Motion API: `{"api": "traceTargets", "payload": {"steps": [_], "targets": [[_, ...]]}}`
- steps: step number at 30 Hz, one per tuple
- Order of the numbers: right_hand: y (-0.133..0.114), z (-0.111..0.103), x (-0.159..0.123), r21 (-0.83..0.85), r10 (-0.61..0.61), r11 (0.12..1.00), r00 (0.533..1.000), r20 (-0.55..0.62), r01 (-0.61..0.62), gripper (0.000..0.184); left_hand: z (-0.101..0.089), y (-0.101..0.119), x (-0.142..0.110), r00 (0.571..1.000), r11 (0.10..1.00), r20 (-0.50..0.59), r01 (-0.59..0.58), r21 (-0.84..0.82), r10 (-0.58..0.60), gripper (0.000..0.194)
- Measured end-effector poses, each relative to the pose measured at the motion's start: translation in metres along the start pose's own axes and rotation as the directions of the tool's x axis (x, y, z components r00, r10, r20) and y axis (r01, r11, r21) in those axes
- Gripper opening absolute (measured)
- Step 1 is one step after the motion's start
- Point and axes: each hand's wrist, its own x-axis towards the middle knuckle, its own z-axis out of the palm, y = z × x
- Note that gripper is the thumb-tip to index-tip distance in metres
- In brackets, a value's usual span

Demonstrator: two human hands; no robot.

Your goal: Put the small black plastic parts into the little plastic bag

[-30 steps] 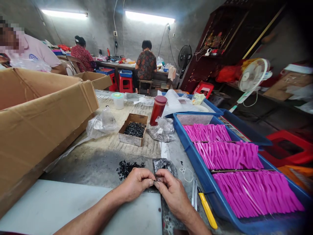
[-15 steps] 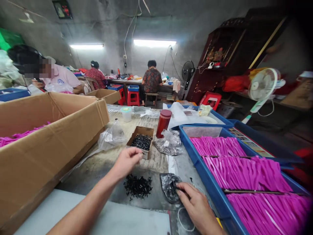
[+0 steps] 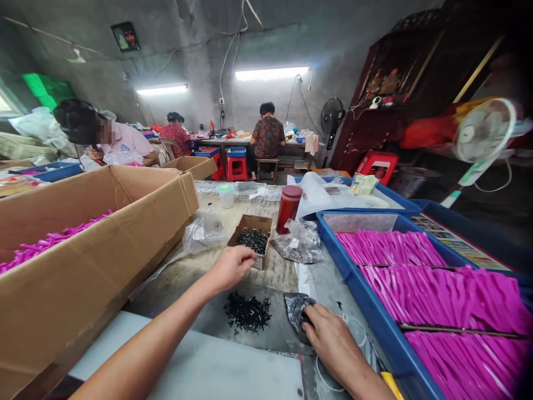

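Observation:
My left hand [image 3: 236, 268] hovers just in front of a small cardboard box [image 3: 259, 261] of tiny dark and shiny pieces. Its thumb and fingers are pinched together; whatever they hold is too small to make out. On the dark mat below lies a pile of small black pieces [image 3: 248, 312]. To the right of the pile, my right hand [image 3: 333, 338] has its curled fingers in the mouth of a crumpled dark plastic bag [image 3: 295, 309]. The fingertips are hidden there, and I cannot make out what is between them.
A blue tray [image 3: 353, 278] of magenta strips stands at right, a large carton [image 3: 95, 244] with more magenta pieces at left. Behind the small box are a red canister [image 3: 288, 210] and a clear bag of shiny bits [image 3: 302, 250]. Several co-workers sit farther back.
The view has swung slightly left. My right hand has pushed its fingers deeper into the dark bag's mouth. My left hand stays pinched near the small box.

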Motion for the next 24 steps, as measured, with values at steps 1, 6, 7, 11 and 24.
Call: {"api": "traceTargets", "payload": {"steps": [1,6,7,11,24], "targets": [[0.0,0.0,0.0,-0.001,-0.003,1.0,1.0,0.008,0.003,0.016,0.004,-0.001,-0.008,0.996,0.999,0.09,-0.032,0.013,0.031,0.02],[-0.001,0.0,0.002,-0.012,-0.013,1.0,1.0,0.016,0.013,0.016,0.021,-0.008,-0.031,0.949,0.993,0.315,-0.017,0.116,-0.02,0.019],[-0.001,0.0,0.002,-0.015,-0.014,1.0,1.0,0.011,0.014,0.016,0.023,-0.008,-0.032,0.943,0.99,0.329,-0.006,0.143,-0.042,0.018],[-0.001,0.001,0.003,-0.018,-0.02,1.0,1.0,0.01,0.02,0.017,0.029,-0.006,-0.031,0.925,0.978,0.366,0.028,0.207,-0.104,0.016],[-0.001,-0.003,0.002,0.015,-0.004,1.0,1.0,0.009,0.004,0.018,0.027,-0.003,-0.037,0.966,0.987,0.225,0.144,-0.073,-0.125,0.012]]}}
